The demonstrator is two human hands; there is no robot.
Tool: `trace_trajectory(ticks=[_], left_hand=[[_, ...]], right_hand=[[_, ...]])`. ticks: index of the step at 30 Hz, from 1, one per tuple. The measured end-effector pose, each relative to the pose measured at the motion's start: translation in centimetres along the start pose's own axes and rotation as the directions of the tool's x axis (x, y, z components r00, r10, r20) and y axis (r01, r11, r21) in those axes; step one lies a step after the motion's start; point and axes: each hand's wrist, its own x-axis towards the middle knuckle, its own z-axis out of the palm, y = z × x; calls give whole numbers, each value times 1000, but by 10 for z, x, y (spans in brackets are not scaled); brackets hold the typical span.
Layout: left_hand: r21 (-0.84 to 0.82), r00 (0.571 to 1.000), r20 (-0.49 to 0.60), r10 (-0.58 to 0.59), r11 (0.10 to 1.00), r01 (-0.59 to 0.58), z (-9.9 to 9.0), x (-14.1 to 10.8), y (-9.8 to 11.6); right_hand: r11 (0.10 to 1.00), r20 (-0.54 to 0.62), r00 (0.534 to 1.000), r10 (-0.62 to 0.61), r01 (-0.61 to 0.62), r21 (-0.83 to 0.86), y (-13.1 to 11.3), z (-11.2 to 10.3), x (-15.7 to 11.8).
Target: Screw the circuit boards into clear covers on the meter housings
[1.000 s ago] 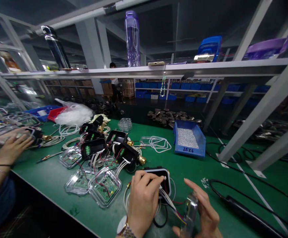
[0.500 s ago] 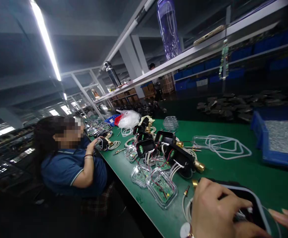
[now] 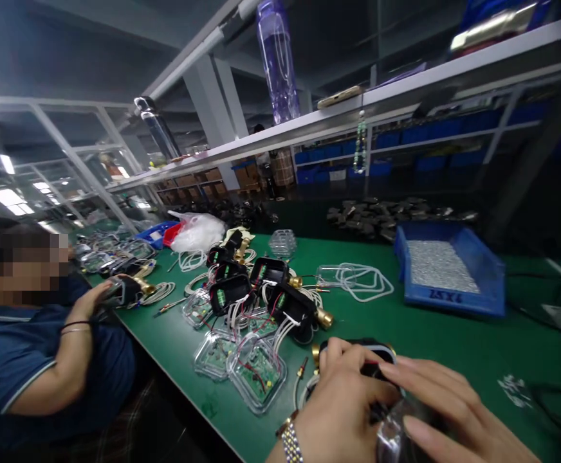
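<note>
Hands meet at the near edge of a green workbench [image 3: 352, 328], over a black housing [image 3: 358, 347] with a pale rim and a brass fitting at its left end. The person's left hand [image 3: 343, 392], with a metal-banded watch [image 3: 291, 440] at the wrist, curls its fingers down into the opening; the fingertips are hidden, so how far they are closed, and on what, cannot be told. The right hand [image 3: 454, 399] comes in from four o'clock, its fingers long and slightly parted, the upper ones reaching the housing and a lower one against a clear cover [image 3: 394, 437] between the hands; whether it clamps that cover cannot be told. From the hands, clear cases with circuit boards [image 3: 257, 373] lie at nine o'clock, joined by thin wires to open black housings [image 3: 232, 292] clustered at ten. White ring gaskets [image 3: 366, 283] lie near twelve o'clock, a stack of clear covers [image 3: 283, 243] at eleven, and a blue bin [image 3: 454, 302] of small silvery pieces at one. Farther out at ten are a white plastic bag [image 3: 198, 233] and a red tray [image 3: 171, 233]. A purple bottle [image 3: 279, 71] stands on the shelf [image 3: 309, 121] at eleven. At nine, a co-worker in blue [image 3: 49, 366] holds another housing [image 3: 128, 290].
</note>
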Motion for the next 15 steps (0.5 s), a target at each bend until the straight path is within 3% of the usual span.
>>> trace_trajectory(ticks=[4,7,9,12,15], left_hand=[[-67,997,-31,-64,996,62,-7,1,15],[-62,973,-184,-140,989,131,2,-3,14],[-23,942,-299,-149,989,149,13,-9,8],[33,906,-414,-90,993,114,30,-18,-5],[137,906,-422,36,990,25,39,-23,-14]], right_hand=[[999,48,999,-3,1,41,-13,-10,17],[995,13,996,83,-83,58,-16,-11,9],[975,-29,979,202,-198,96,-16,-9,0],[891,-35,906,423,-408,199,-16,-5,-12],[774,47,813,580,-568,280,-13,-3,-15]])
